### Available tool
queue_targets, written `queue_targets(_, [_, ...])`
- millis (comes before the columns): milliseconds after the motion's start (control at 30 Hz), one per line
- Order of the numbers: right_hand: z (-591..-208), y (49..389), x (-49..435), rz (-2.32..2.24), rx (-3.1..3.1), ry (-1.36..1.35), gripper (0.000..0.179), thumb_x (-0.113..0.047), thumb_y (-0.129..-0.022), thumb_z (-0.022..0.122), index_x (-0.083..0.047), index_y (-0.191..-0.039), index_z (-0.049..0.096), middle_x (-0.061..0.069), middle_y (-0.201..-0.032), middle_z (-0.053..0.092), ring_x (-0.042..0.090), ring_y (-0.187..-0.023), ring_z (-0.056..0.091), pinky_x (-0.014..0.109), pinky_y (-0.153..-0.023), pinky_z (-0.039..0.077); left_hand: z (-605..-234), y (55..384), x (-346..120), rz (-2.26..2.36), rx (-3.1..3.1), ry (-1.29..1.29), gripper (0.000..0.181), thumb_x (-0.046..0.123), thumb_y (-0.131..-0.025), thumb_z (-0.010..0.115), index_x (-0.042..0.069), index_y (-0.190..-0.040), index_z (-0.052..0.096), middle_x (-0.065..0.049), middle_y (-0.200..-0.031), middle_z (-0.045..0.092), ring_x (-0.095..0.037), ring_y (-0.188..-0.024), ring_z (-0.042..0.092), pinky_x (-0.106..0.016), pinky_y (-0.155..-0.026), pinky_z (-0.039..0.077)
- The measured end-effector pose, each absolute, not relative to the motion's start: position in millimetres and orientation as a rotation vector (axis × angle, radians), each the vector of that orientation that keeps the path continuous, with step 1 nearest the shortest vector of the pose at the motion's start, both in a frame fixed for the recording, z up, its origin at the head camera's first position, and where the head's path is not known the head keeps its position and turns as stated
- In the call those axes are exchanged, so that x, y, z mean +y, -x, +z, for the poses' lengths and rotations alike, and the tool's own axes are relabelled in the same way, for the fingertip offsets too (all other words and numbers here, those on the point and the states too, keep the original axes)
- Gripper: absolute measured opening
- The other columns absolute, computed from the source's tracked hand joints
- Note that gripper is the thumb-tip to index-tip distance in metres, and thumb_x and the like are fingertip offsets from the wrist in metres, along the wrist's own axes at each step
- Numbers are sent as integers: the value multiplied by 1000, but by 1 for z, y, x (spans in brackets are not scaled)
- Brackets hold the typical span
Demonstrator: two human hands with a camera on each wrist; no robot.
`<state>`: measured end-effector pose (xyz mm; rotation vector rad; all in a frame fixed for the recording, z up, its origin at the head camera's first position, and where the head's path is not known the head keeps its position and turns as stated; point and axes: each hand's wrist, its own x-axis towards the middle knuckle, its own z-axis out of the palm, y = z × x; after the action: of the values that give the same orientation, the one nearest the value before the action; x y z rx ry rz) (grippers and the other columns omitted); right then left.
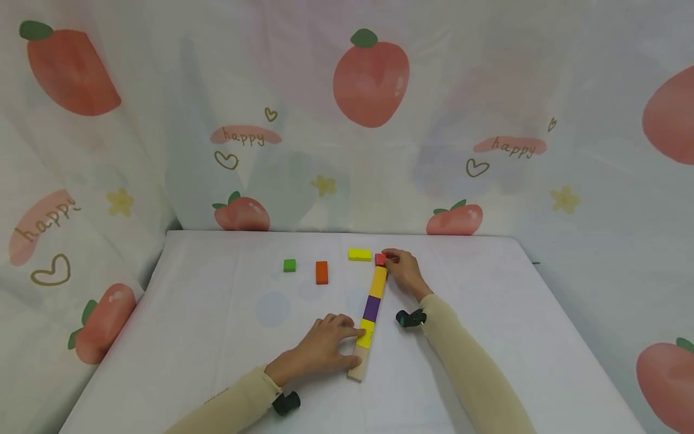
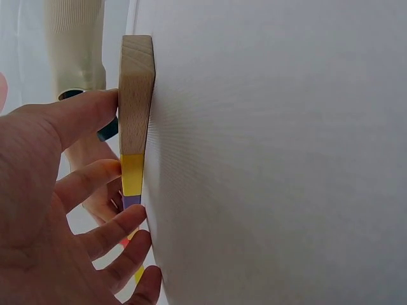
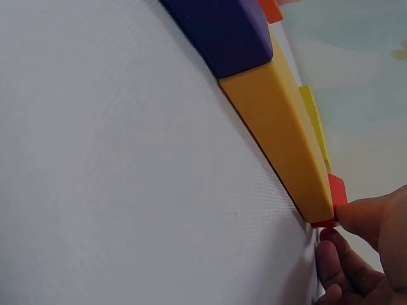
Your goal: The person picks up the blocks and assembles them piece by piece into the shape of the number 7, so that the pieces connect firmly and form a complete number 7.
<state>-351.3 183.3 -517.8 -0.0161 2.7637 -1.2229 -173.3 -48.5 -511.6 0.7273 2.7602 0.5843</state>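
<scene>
A row of toy blocks runs away from me on the table: a plain wooden block point(image 1: 358, 370), a yellow block point(image 1: 367, 339), a purple block point(image 1: 371, 308), an orange-yellow block point(image 1: 378, 282) and a small red block point(image 1: 380, 259) at the far end. My left hand point(image 1: 318, 346) is beside the near end. Its thumb touches the wooden block point(image 2: 136, 95) and its index finger the yellow one; the other fingers are spread. At the far end my right hand point(image 1: 406, 272) pinches the red block point(image 3: 338, 189) against the orange-yellow block's end point(image 3: 280, 127).
Left of the row's far end lies another yellow block point(image 1: 359, 255). Further left are an orange block point(image 1: 322, 272) and a small green block point(image 1: 290, 265). A white cloth covers the table point(image 1: 206, 313), and a printed curtain point(image 1: 303, 78) hangs behind it.
</scene>
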Motion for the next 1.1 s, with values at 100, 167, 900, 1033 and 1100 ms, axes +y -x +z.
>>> queue_targets(100, [-517, 353, 183, -1218, 2776, 28, 42, -17, -101, 52, -14, -143, 50, 14, -131, 57, 29, -112, 55, 41, -101, 50, -512, 175, -48, 574, 2765, -734, 53, 55, -85, 69, 39, -135, 58, 6, -132, 54, -18, -123, 47, -42, -101, 40])
queue_targets(167, [-517, 353, 184, -1235, 2781, 29, 42, -17, -102, 51, -14, -143, 48, 14, -132, 56, 30, -114, 54, 42, -102, 49, -511, 175, -48, 574, 2767, -736, 53, 54, -85, 69, 39, -135, 58, 5, -133, 54, -18, -123, 47, -42, -101, 40])
queue_targets(900, [-519, 351, 185, -1189, 2773, -12, 37, -19, -102, 51, -12, -138, 56, 14, -130, 58, 28, -109, 52, 41, -100, 49, -510, 175, -47, 589, 2763, -723, 54, 54, -84, 70, 39, -134, 59, 5, -132, 56, -19, -123, 48, -42, -100, 41])
queue_targets(1033, [-520, 349, 185, -1191, 2775, 8, 37, -18, -101, 51, -11, -137, 57, 14, -130, 59, 29, -110, 51, 43, -101, 47, -513, 173, -47, 585, 2772, -723, 54, 54, -84, 70, 39, -135, 58, 5, -132, 55, -18, -123, 47, -42, -100, 41])
queue_targets(1100, [-521, 347, 185, -1199, 2774, 6, 37, -18, -101, 51, -11, -137, 57, 14, -130, 59, 29, -111, 51, 43, -103, 47, -514, 172, -47, 591, 2771, -723, 54, 54, -84, 70, 40, -135, 58, 5, -132, 55, -18, -123, 47, -43, -101, 40])
